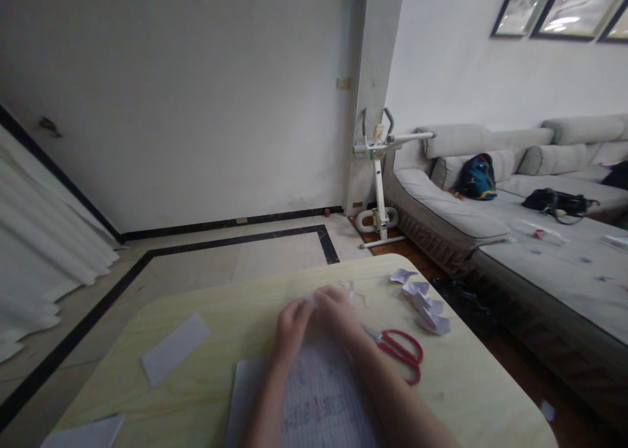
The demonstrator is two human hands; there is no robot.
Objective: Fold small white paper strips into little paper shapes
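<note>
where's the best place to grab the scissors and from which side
By the red handles, probably coming from the right: the open loops face that way with table beyond them, while the blades point left toward the right hand and the forearm partly covers the lower loop.

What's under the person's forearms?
Lined paper with writing, partly visible between the left forearm and right forearm, lying on the table. The parts beneath them cannot be seen.
</note>
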